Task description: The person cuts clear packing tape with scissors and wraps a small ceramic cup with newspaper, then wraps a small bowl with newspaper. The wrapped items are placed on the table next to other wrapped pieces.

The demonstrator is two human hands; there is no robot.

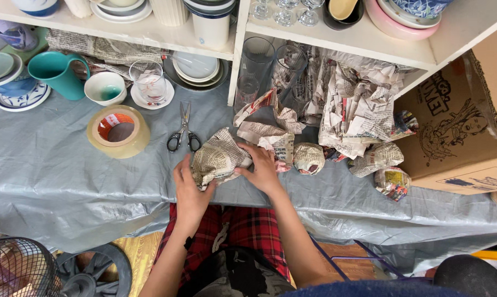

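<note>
A bundle wrapped in crumpled newspaper (218, 158) lies on the grey plastic sheet (50, 170) in front of me. My left hand (188, 187) presses against its left side and my right hand (262, 168) grips its right side, both closed on the paper. What is inside the wrap is hidden. Black-handled scissors (184, 132) lie just beyond my left hand, and a roll of clear packing tape (118, 131) sits further left.
Other newspaper-wrapped balls (308, 158) and loose crumpled newspaper (356, 110) lie to the right, beside an open cardboard box (457, 132). A teal pitcher (56, 71), bowls, plates and glasses (148, 80) stand at the back under white shelves (364, 38). A fan cage (17, 267) is lower left.
</note>
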